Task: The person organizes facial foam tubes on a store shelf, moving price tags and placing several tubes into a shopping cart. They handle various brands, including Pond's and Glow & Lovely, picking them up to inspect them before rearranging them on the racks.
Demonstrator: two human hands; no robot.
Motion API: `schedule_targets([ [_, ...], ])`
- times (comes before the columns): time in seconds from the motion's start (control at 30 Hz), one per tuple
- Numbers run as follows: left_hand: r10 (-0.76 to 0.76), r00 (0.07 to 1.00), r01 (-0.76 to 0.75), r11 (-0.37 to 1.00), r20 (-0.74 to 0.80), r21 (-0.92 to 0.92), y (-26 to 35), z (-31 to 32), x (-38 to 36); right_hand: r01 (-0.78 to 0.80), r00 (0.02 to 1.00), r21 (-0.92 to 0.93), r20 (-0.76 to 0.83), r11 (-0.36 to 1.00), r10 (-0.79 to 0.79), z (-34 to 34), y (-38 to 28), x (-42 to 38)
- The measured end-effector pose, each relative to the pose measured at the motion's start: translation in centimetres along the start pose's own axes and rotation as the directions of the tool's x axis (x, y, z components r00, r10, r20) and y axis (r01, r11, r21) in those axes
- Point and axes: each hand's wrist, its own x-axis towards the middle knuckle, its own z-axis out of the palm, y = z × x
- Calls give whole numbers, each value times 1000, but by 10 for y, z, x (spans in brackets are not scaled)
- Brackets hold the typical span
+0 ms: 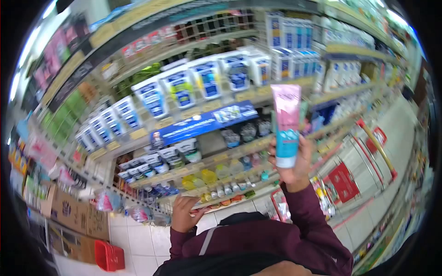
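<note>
My right hand (299, 165) is raised in front of the shelves, its fingers wrapped round a squeeze tube (286, 124). The tube is pink on top and blue below, with a white cap pointing down; its print is blurred. Lower down, my left hand (185, 214) is in front of the bottom shelves, fingers loosely bent and apart, with nothing seen in it. Behind both hands, white and blue tubes (178, 88) stand in a row on the middle shelf. Smaller dark-capped tubes (172, 157) line the shelf below, near yellow bottles (193, 181).
A shopping cart (343, 182) with red panels stands at the right, holding some goods. On the tiled floor at lower left is a red basket (109, 255), near cardboard boxes (76, 209). A blue sign (205, 124) fronts the middle shelf.
</note>
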Motion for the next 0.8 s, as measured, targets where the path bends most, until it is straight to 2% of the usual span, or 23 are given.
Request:
schedule_targets([
  [0.07,-24,999,26,998,-40,49,-12,1,-7,2,999,-8,50,1000,-2,-2,6,8],
  [0.1,-18,1000,19,997,-22,71,-15,0,-12,72,997,-155,-18,985,-75,-1,8,9],
  [0.13,-20,999,23,997,-38,71,-12,-8,-13,118,993,-266,28,957,-115,-4,8,14],
  [0.17,-57,995,65,993,-79,98,-13,-12,-16,117,993,-298,28,948,-114,6,8,20],
  [0.27,-94,993,100,992,-76,76,-24,-17,-23,108,984,-290,167,951,-61,27,11,42],
  [0.33,-112,989,121,988,-95,96,-33,-22,-30,278,956,-439,214,854,-201,48,14,55],
  [0.37,-110,990,119,987,-91,108,-38,-25,-32,286,943,-463,291,839,-161,49,9,64],
  [0.5,-160,979,178,973,-124,146,-55,-46,-40,507,819,-427,508,749,-265,104,9,103],
  [0.57,-157,977,182,967,-144,181,-69,-59,-44,637,683,-385,683,668,-259,134,2,126],
  [0.63,-149,975,182,961,-166,209,-81,-70,-46,716,623,-346,708,607,-331,160,-4,159],
  [0.7,-153,967,197,955,-204,222,-87,-84,-46,804,510,-262,766,533,-392,216,-1,181],
  [0.8,-207,954,249,949,-215,191,-98,-97,-53,856,359,-168,874,489,-328,290,-8,232],
])
